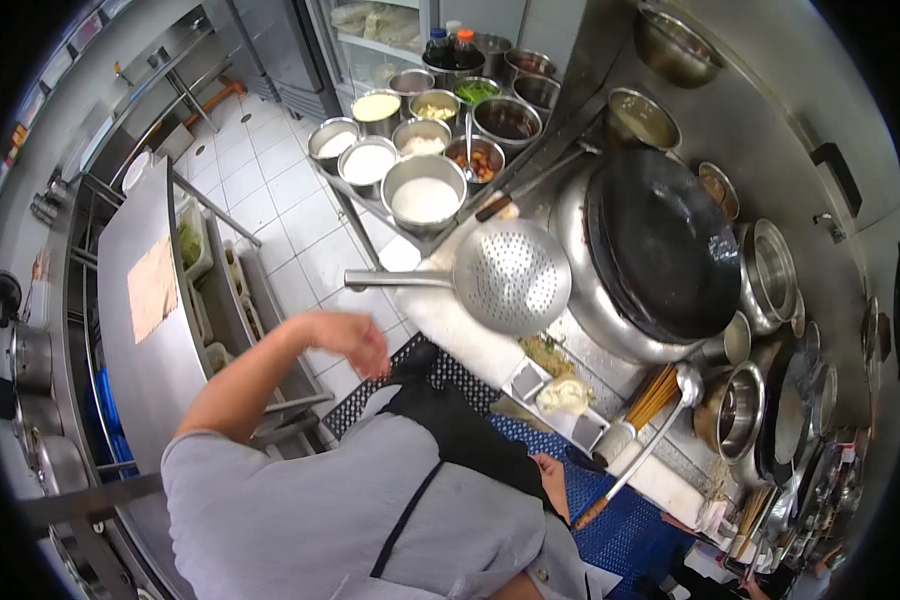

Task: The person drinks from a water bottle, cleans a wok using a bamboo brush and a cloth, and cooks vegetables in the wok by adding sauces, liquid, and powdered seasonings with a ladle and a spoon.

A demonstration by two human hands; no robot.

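My left hand (350, 343) is raised above the floor, left of the counter. Its fingers curl downward and are smeared by motion, and no object shows in it. Low by the black apron (460, 435) is my right hand (552, 484), partly hidden, its grip unclear. A perforated metal strainer (510, 275) lies on the counter edge, its handle pointing left above my left hand. Near my right hand is the wooden handle end of a long metal ladle (634, 453). A dark wok (668, 245) sits on the large round stove.
Metal pots (423, 192) of ingredients crowd the stand at the top. A steel table (125, 300) with a brown sheet (152, 290) stands left. Wooden chopsticks (653, 396) and bowls (730, 408) are on the right. Part of another person shows at the bottom right.
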